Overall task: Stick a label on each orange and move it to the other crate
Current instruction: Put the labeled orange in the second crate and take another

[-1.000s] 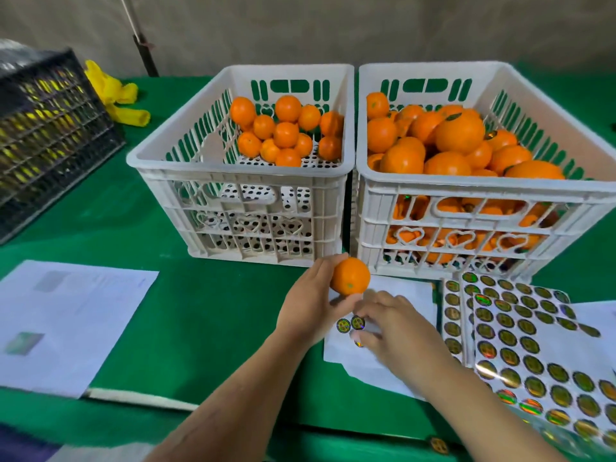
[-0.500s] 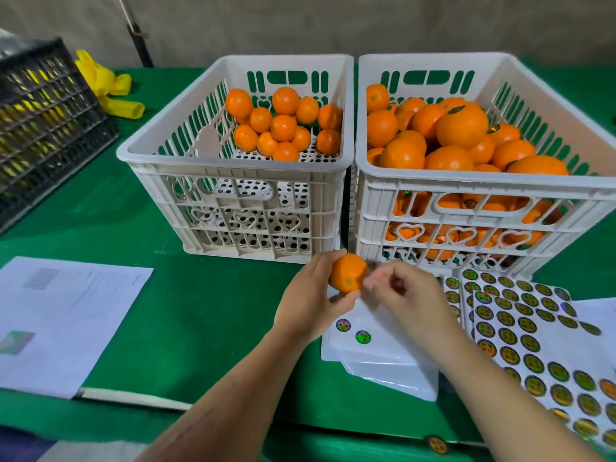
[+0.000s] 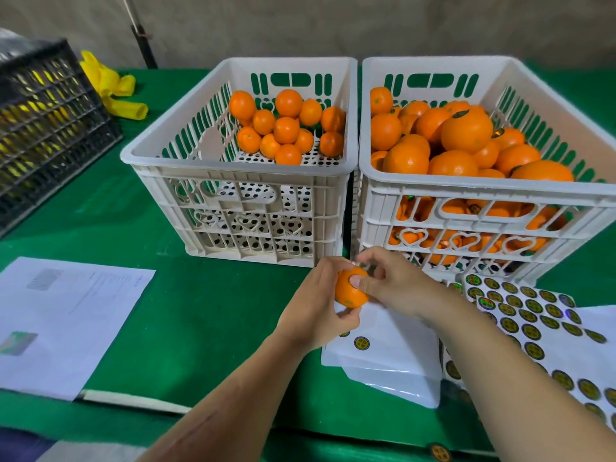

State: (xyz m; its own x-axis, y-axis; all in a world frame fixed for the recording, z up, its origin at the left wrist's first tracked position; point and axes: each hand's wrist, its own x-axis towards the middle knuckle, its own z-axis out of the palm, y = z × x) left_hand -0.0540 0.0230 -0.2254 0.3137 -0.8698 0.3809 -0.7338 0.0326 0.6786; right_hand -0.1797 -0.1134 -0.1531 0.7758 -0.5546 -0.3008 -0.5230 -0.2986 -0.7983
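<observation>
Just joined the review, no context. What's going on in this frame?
A person is labelling oranges by hand. The left hand holds one orange above the green table, in front of two white crates, while the right hand presses its thumb on the fruit, apparently sticking a label down. The left crate holds a small batch of oranges; the right crate is nearly full. Sticker sheets lie to the right of the hands.

A green-covered table (image 3: 140, 295) stands before a beige wall (image 3: 333, 25) (plain, evenly lit).
</observation>
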